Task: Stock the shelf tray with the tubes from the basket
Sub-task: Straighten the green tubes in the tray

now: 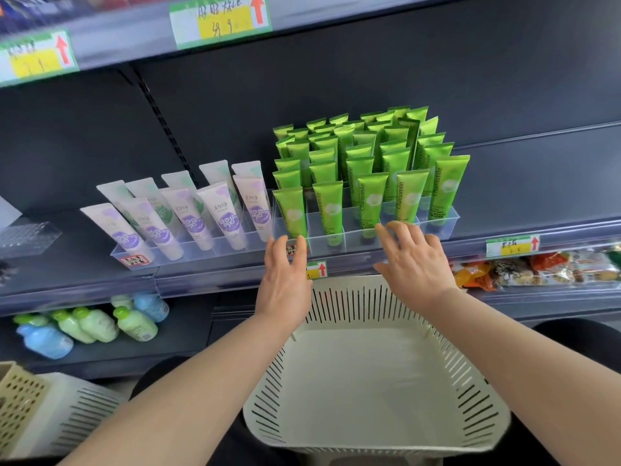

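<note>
We are holding our left hand (284, 280) and right hand (415, 260) spread and empty at the front wall of the clear tray (349, 235), the upright green tubes (369, 169) standing just beyond and the basket (373, 391) lying bare below.

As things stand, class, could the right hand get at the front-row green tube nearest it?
Probably yes: the right hand hovers open before the clear plastic tray, and nothing blocks that green tube.

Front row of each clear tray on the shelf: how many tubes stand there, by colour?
Green tubes: 5
White tubes with purple labels: 5
Total: 10
</note>
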Demonstrator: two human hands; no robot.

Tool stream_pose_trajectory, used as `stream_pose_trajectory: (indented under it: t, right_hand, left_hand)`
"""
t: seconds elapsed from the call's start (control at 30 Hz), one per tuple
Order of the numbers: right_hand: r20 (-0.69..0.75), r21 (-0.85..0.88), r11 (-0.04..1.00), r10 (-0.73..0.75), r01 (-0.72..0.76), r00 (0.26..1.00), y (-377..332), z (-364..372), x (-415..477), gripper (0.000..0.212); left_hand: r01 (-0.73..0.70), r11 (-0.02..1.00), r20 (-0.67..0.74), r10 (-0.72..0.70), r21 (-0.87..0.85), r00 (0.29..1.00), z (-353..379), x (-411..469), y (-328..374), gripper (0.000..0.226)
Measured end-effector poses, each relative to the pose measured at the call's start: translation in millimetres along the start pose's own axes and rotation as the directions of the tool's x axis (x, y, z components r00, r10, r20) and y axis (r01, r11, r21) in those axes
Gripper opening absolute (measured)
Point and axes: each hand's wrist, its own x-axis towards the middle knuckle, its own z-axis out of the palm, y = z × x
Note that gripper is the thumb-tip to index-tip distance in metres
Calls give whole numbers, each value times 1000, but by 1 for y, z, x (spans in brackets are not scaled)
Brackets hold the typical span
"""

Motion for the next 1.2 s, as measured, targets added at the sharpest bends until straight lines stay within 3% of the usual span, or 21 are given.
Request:
stream_pose_trajectory:
  t: [0.63,1.2]
  right_hand:
    - [10,-4,1000,31,-31,999,21,-5,-5,62]
    - [63,-10,987,160,-160,985,90,-9,-18,64]
  left_hand:
    - [16,1000,24,-16,-25,1000,1,4,28,70]
    - [-45,998,123,50,-44,991,8,20,110,78]
